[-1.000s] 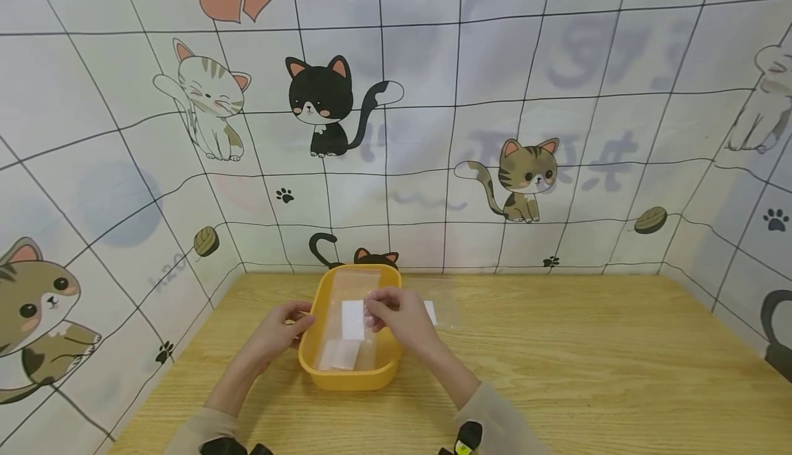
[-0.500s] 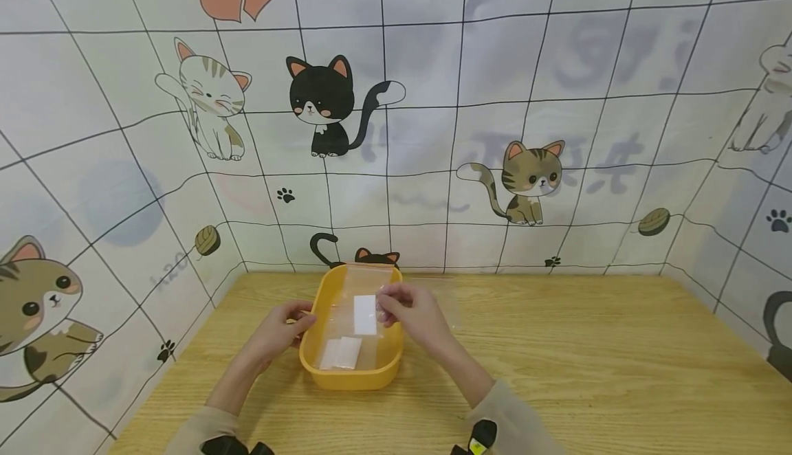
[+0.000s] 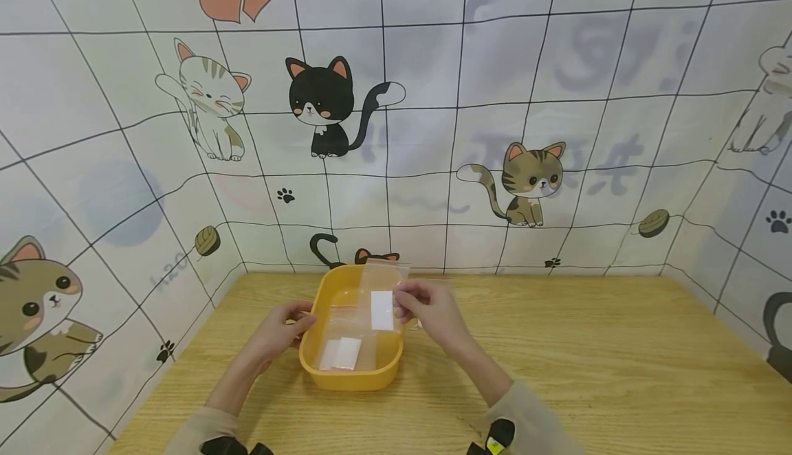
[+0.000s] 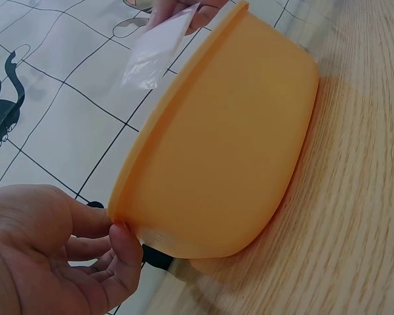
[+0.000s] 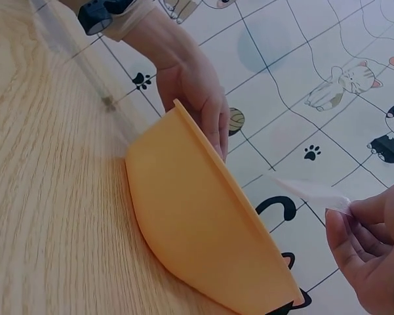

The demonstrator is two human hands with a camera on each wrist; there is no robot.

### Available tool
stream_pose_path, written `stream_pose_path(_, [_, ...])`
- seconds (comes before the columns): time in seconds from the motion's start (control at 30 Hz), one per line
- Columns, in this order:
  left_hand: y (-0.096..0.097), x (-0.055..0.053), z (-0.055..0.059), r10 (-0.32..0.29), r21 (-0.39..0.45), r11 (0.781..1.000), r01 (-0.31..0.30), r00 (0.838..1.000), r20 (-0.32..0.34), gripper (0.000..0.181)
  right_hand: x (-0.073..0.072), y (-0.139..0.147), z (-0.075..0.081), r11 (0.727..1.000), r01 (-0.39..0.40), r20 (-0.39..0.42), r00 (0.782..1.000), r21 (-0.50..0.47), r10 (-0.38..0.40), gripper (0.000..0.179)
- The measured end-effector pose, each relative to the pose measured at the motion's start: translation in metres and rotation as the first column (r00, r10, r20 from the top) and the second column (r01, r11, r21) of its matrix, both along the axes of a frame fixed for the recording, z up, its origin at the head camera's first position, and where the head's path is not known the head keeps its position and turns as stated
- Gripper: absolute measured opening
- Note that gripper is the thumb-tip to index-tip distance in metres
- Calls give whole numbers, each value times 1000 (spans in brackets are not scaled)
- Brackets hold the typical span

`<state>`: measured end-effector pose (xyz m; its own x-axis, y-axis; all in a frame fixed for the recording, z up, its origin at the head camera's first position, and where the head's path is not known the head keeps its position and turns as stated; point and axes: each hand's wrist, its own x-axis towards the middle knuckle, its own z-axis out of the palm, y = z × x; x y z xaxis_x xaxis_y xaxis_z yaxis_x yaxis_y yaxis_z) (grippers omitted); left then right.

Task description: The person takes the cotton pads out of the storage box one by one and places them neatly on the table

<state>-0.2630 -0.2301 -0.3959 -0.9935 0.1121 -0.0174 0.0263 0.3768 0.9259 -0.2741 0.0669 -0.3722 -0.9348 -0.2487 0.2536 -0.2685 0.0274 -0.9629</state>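
Observation:
A yellow plastic basin [image 3: 353, 381] stands on the wooden table. My left hand [image 3: 280, 329] grips its left rim between thumb and fingers, and the left wrist view shows this pinch close up. Over the basin's right side, my right hand [image 3: 431, 312] pinches the edge of a clear zip bag [image 3: 381, 311] with a white label; the bag hangs above the rim in the right wrist view. Inside the basin lie other clear bags with white labels [image 3: 348, 354], partly overlapping. Their exact number cannot be made out.
A flat clear bag [image 5: 110, 108] lies on the table beside the basin, mostly hidden by my right hand in the head view. Behind the wooden table [image 3: 588, 352] hangs a white backdrop [image 3: 421, 187] with cartoon cats and grid lines.
My right hand has lifted the labelled zip bag and moved it right, from over the basin's middle to its right rim. The left hand has stayed on the rim.

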Motion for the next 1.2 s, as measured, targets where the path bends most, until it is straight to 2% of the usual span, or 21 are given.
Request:
stream_pose_path(0.23, [0, -1, 0, 7, -6, 1000, -7, 1000, 8, 37, -4, 15, -2, 1000, -2, -38, 999, 5, 3, 17])
stream_pose_path(0.57, [-1, -2, 0, 6, -11, 1000, -6, 1000, 16, 38, -10, 36, -4, 996, 84, 20, 996, 3, -84, 21])
stream_pose_path(1.2, [-2, -2, -1, 19, -10, 1000, -19, 1000, 23, 36, -25, 73, -10, 980, 194, -19, 981, 43, -194, 23])
